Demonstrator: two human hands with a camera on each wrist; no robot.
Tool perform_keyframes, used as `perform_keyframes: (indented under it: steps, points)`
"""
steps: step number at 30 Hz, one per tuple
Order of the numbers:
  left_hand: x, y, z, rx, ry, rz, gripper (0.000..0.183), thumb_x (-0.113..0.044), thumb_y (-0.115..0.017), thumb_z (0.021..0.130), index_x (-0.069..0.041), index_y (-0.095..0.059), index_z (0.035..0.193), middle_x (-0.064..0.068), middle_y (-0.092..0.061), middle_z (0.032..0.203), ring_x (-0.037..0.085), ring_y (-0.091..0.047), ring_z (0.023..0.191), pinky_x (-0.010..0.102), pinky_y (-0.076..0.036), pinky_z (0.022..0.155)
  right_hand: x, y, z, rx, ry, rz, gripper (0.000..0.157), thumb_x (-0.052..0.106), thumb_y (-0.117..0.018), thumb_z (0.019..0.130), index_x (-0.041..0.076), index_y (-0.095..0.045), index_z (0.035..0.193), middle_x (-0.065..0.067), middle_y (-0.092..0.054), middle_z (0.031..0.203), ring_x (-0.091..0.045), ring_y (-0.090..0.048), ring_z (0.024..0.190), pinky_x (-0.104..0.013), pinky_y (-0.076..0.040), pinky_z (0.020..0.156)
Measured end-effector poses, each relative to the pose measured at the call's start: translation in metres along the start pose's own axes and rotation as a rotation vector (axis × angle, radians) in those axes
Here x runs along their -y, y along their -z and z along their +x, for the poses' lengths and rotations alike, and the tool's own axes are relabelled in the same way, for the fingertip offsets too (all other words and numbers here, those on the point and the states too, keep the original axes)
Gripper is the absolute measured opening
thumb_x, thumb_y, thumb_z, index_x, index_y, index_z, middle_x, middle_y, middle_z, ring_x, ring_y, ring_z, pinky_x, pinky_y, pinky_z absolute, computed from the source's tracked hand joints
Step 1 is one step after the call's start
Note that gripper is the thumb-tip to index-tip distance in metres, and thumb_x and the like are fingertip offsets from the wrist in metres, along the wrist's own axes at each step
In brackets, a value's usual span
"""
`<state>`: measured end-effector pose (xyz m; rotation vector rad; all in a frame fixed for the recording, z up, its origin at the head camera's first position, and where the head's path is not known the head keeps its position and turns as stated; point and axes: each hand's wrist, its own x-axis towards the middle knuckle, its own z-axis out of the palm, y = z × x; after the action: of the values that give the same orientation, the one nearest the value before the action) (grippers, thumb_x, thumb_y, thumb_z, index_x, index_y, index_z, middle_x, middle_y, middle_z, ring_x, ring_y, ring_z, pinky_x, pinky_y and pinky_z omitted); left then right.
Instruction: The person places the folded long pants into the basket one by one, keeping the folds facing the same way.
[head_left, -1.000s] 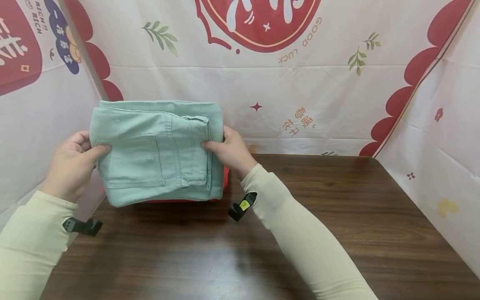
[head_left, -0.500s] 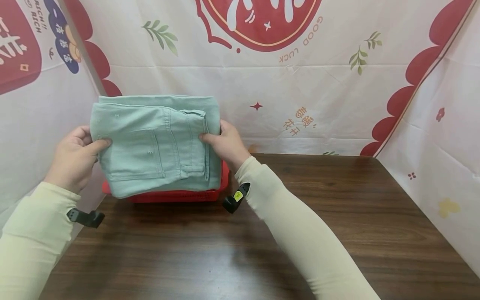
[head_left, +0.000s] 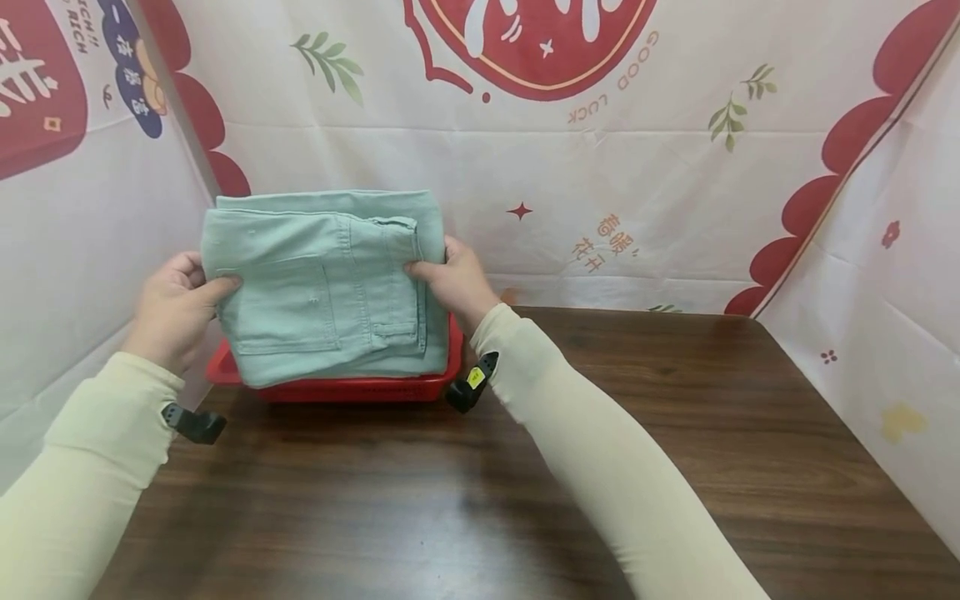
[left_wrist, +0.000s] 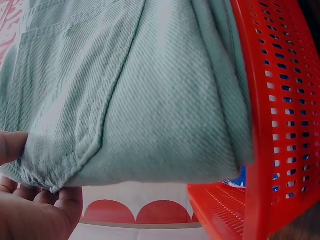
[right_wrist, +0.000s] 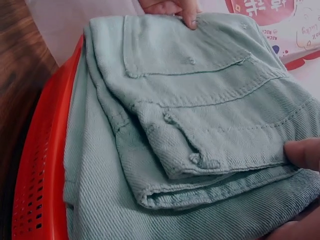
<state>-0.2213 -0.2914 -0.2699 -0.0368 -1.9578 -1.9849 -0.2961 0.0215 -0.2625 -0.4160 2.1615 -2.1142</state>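
Observation:
A folded pair of light mint-green jeans, back pocket and belt loops facing up, is held between both hands. My left hand grips its left edge, thumb on top and fingers beneath. On the right edge, my right hand pinches the waistband side the same way. The jeans lie over a red plastic basket and cover most of its opening. In the left wrist view, the near edge of the jeans sits right at the rim of the basket, with something blue showing through its slots.
The dark wooden table extends in front of the basket and to its right. White printed cloth walls stand behind and at both sides, close to the basket's left end. A black camera strap is on the right wrist.
The jeans have risen a little in the head view and shifted slightly right, together with both hands. More of the red basket's front and left corner now shows. Both grips stay the same.

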Motion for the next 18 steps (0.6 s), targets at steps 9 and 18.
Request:
perform_keyframes:
  steps: [9,18]
  points:
    - [0.008,-0.005,0.006,-0.049,-0.015,0.025,0.02,0.002,-0.065,0.092,-0.009,-0.057,0.106,-0.007,-0.066,0.096,0.008,-0.058,0.092,0.013,-0.05,0.072,-0.005,0.0,0.008,-0.006,-0.01,0.005,0.034,0.006,-0.07,0.091,0.014,-0.063,0.124,-0.004,-0.067,0.112,-0.023,-0.063,0.099,-0.044,-0.051,0.087]
    - [0.012,-0.015,0.012,-0.111,0.046,0.305,0.017,-0.015,-0.066,0.095,-0.016,-0.057,0.11,-0.006,-0.061,0.106,0.011,-0.056,0.097,0.015,-0.048,0.075,-0.016,0.0,0.018,-0.041,-0.042,-0.004,0.035,0.007,-0.07,0.091,0.012,-0.063,0.125,-0.005,-0.066,0.112,-0.022,-0.061,0.097,-0.043,-0.051,0.086]
